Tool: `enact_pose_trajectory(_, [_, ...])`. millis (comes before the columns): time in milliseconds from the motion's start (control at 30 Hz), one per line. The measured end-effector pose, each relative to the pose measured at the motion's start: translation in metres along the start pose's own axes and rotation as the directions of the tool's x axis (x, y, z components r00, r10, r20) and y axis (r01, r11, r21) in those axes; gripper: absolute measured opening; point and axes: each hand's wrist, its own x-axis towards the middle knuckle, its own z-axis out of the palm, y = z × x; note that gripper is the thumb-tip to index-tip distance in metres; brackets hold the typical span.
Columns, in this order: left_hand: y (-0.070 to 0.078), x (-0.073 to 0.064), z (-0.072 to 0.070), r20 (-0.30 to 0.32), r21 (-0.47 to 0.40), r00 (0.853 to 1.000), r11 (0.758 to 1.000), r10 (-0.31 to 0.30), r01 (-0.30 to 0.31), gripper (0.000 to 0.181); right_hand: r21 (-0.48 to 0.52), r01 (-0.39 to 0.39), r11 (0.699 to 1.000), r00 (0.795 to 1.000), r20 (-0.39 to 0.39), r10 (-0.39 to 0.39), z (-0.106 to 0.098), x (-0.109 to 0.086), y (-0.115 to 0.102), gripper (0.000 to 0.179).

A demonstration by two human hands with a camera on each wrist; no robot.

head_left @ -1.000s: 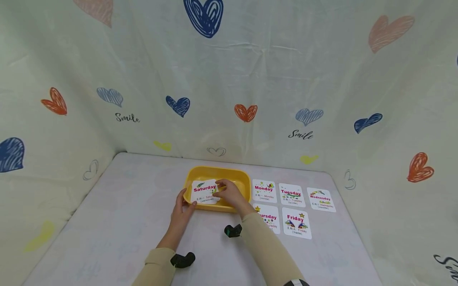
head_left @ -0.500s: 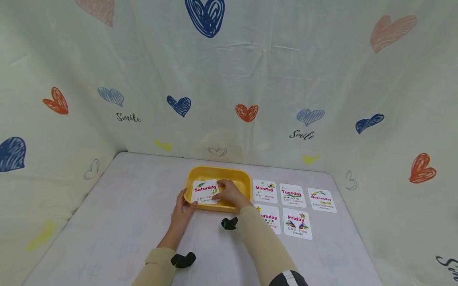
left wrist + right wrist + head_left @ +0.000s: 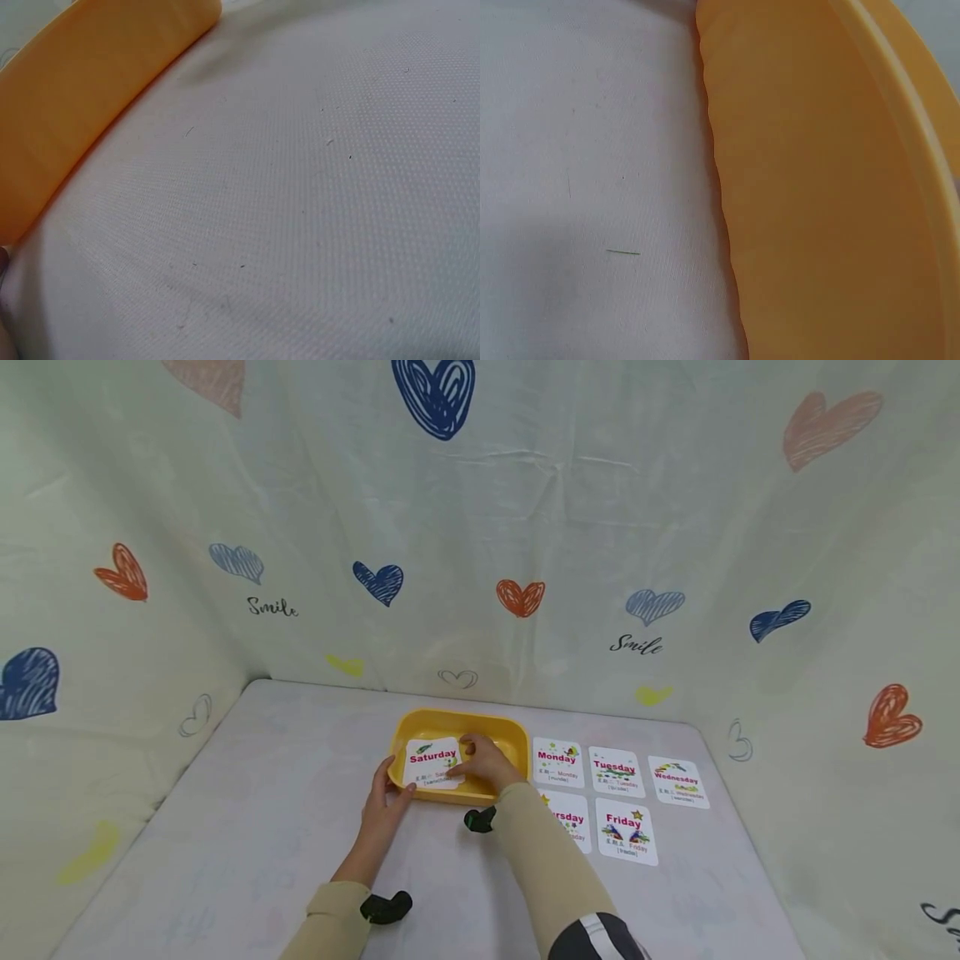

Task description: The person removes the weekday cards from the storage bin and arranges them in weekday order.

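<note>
A yellow tray (image 3: 517, 756) stands on the table, with a white Saturday card (image 3: 431, 771) inside its left half. My left hand (image 3: 384, 814) grips the tray's front left corner, thumb at the front wall and fingers along the left side. Reaching over the front rim, my right hand (image 3: 491, 764) pinches the right edge of the Saturday card between thumb and finger. In the left wrist view the tray's outer wall (image 3: 82, 90) fills the upper left. The right wrist view shows its orange-yellow side (image 3: 817, 180); the card is out of sight in both wrist views.
Right of the tray lie a Monday card (image 3: 557, 763), a Tuesday card (image 3: 616, 772) and a Wednesday card (image 3: 678, 782). Below them are a Thursday card (image 3: 573, 827), partly behind the right forearm, and a Friday card (image 3: 627, 832). A heart-printed curtain (image 3: 442, 510) stands behind the table.
The right forearm has shifted slightly to the left. Both hands keep their places at the tray and the Saturday card. The whole head view has drifted a little.
</note>
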Motion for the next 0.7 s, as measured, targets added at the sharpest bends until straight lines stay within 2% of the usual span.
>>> enact_pose_trajectory(400, [-0.0008,0.0006,0.0002,0.003,-0.001,1.000,1.000,-0.004,0.004,0.069,-0.003,-0.020,1.000,1.000,-0.022,0.020,0.0007,0.0016,-0.0008,0.060])
enact_pose_trajectory(700, [-0.0008,0.0006,0.0009,0.000,0.008,1.000,1.000,-0.008,0.008,0.069,0.056,-0.028,0.998,0.999,-0.029,0.029,0.0000,0.0080,0.0059,0.053])
